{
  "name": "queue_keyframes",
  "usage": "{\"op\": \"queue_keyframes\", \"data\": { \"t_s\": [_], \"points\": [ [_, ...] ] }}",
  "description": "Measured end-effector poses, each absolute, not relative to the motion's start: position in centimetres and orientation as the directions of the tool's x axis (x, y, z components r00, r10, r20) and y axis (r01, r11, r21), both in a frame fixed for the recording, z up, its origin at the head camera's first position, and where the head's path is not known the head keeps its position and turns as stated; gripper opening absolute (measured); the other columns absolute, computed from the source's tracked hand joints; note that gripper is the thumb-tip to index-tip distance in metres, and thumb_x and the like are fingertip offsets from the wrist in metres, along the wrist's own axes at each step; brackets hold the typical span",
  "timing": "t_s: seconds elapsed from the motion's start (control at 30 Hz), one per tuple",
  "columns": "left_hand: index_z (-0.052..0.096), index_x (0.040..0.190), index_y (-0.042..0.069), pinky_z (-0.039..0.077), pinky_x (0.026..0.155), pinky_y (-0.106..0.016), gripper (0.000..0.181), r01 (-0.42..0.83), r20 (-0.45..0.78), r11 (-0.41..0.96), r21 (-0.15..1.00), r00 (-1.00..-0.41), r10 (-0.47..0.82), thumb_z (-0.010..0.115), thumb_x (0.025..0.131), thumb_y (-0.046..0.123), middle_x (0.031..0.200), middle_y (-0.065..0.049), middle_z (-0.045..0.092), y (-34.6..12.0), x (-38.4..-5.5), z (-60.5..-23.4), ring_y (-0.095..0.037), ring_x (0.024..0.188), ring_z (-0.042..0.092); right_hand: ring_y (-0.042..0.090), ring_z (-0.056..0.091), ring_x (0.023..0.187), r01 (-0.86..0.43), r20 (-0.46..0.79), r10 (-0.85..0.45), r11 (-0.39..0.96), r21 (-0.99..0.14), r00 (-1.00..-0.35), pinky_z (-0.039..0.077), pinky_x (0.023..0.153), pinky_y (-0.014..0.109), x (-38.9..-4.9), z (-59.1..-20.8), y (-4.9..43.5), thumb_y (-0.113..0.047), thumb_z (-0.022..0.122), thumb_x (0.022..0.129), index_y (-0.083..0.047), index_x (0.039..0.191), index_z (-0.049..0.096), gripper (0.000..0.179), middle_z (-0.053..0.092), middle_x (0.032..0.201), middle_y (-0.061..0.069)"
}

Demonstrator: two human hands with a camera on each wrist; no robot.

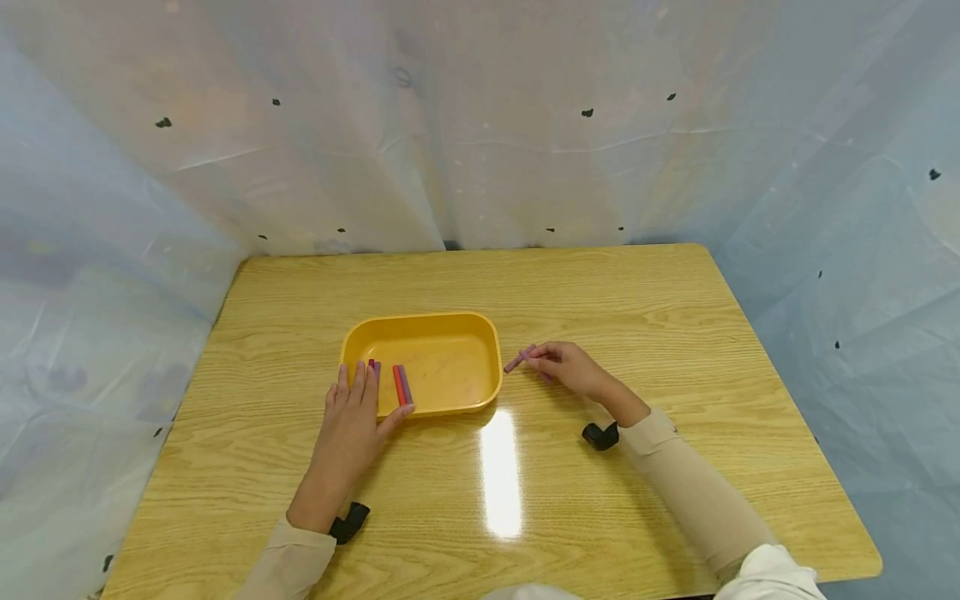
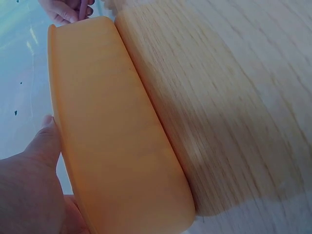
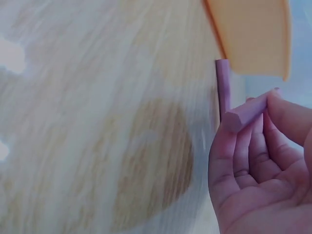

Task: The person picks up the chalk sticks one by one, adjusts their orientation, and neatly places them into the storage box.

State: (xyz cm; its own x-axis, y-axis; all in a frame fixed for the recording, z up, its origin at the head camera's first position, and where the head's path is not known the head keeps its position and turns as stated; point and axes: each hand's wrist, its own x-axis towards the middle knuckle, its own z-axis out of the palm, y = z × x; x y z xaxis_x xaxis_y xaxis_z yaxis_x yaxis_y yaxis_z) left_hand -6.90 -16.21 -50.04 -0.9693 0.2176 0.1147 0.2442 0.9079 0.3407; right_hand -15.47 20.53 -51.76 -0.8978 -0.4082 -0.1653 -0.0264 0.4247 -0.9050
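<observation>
My left hand (image 1: 352, 429) rests on the near left corner of a yellow plastic tray (image 1: 489, 367), fingers stretched over the rim and thumb at the near edge. Inside the tray lie a red stick (image 1: 398, 386) and a purple stick (image 1: 406, 385) side by side, chalk-like. Another red and purple pair is partly covered by the left fingers. To the right of the tray, my right hand (image 1: 573, 368) pinches a purple stick (image 3: 248, 112) between thumb and fingers. A second purple stick (image 3: 223, 87) lies on the table by the fingertips, close to the tray.
The wooden table (image 1: 637, 300) carries the tray left of its middle. A pale plastic sheet (image 1: 480, 167) with dark spots hangs behind the table and at its sides. A black wrist mount (image 1: 600, 436) sits at the right wrist, another (image 1: 349, 522) at the left.
</observation>
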Motion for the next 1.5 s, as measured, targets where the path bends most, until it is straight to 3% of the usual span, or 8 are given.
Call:
{"op": "queue_keyframes", "data": {
  "t_s": [0.23,0.37,0.47,0.6,0.83,1.1,1.23,1.5],
  "points": [
    [0.022,0.145,-0.004,0.007,0.108,-0.057,0.090,0.246,0.114,0.908,0.341,-0.969,0.220,0.047,0.088,0.061,0.150,-0.025,0.017,-16.2,-6.9,-50.1,-0.041,0.138,0.000,0.024,0.050,0.075,0.061,-0.190,-0.388,0.322,-0.945,-0.902,0.043,0.067,0.033,-15.4,-50.8,20.5,-0.026,0.052,0.096,0.000,0.117,0.060,0.034,0.055,0.080,0.023],
    [0.022,0.145,-0.004,0.008,0.108,-0.058,0.089,0.244,0.110,0.908,0.341,-0.969,0.219,0.048,0.088,0.060,0.150,-0.024,0.016,-16.2,-6.9,-50.1,-0.041,0.138,0.000,0.030,0.049,0.082,0.073,-0.177,-0.424,0.250,-0.965,-0.888,0.042,0.074,0.040,-15.5,-50.6,20.5,-0.026,0.050,0.097,0.005,0.119,0.056,0.039,0.060,0.096,0.029],
    [0.022,0.145,-0.003,0.009,0.107,-0.058,0.089,0.244,0.110,0.909,0.339,-0.969,0.219,0.049,0.088,0.059,0.150,-0.024,0.016,-16.2,-6.9,-50.1,-0.041,0.138,0.000,0.033,0.052,0.100,0.084,-0.162,-0.476,0.182,-0.980,-0.865,0.040,0.076,0.044,-15.6,-50.5,20.4,-0.025,0.046,0.099,0.011,0.119,0.051,0.043,0.059,0.111,0.030],
    [0.022,0.146,-0.003,0.010,0.107,-0.059,0.089,0.244,0.107,0.908,0.340,-0.970,0.220,0.048,0.088,0.059,0.150,-0.024,0.016,-16.2,-6.9,-50.1,-0.041,0.138,0.000,0.031,0.045,0.120,0.170,-0.188,-0.456,0.081,-0.982,-0.870,0.043,0.087,0.038,-15.5,-50.0,20.3,-0.023,0.048,0.098,0.013,0.125,0.047,0.046,0.060,0.106,0.023],
    [0.021,0.146,-0.003,0.005,0.109,-0.057,0.089,0.237,0.098,0.906,0.350,-0.971,0.216,0.048,0.088,0.060,0.150,-0.024,0.015,-16.2,-6.9,-50.1,-0.040,0.138,-0.002,0.011,0.057,0.082,0.312,-0.224,-0.462,-0.121,-0.942,-0.858,0.046,0.074,0.021,-15.3,-48.9,20.1,-0.015,0.046,0.099,0.006,0.134,0.042,0.042,0.061,0.110,0.017],
    [0.022,0.146,-0.003,0.008,0.108,-0.058,0.089,0.246,0.112,0.907,0.342,-0.969,0.220,0.049,0.088,0.059,0.150,-0.024,0.016,-16.2,-6.8,-50.1,-0.041,0.138,0.000,0.017,0.055,0.107,0.326,-0.236,-0.446,-0.136,-0.935,-0.864,0.049,0.083,0.022,-15.0,-47.8,19.6,-0.015,0.047,0.098,0.010,0.137,0.035,0.048,0.049,0.127,0.009],
    [0.022,0.145,-0.003,0.007,0.108,-0.058,0.089,0.247,0.113,0.905,0.345,-0.969,0.221,0.049,0.088,0.059,0.150,-0.024,0.016,-16.3,-6.8,-50.1,-0.041,0.138,0.000,0.014,0.055,0.102,0.339,-0.235,-0.447,-0.168,-0.925,-0.863,0.049,0.083,0.024,-14.9,-47.4,19.3,-0.013,0.048,0.098,0.011,0.136,0.036,0.047,0.048,0.127,0.010],
    [0.023,0.145,-0.003,0.009,0.107,-0.059,0.088,0.255,0.125,0.904,0.342,-0.966,0.225,0.048,0.088,0.059,0.150,-0.024,0.017,-16.3,-6.9,-50.1,-0.041,0.138,0.001,0.018,0.061,0.094,0.316,-0.197,-0.478,-0.183,-0.931,-0.856,0.049,0.080,0.024,-14.5,-46.5,18.5,-0.011,0.045,0.099,0.010,0.133,0.039,0.041,0.057,0.104,0.009]
  ]
}}
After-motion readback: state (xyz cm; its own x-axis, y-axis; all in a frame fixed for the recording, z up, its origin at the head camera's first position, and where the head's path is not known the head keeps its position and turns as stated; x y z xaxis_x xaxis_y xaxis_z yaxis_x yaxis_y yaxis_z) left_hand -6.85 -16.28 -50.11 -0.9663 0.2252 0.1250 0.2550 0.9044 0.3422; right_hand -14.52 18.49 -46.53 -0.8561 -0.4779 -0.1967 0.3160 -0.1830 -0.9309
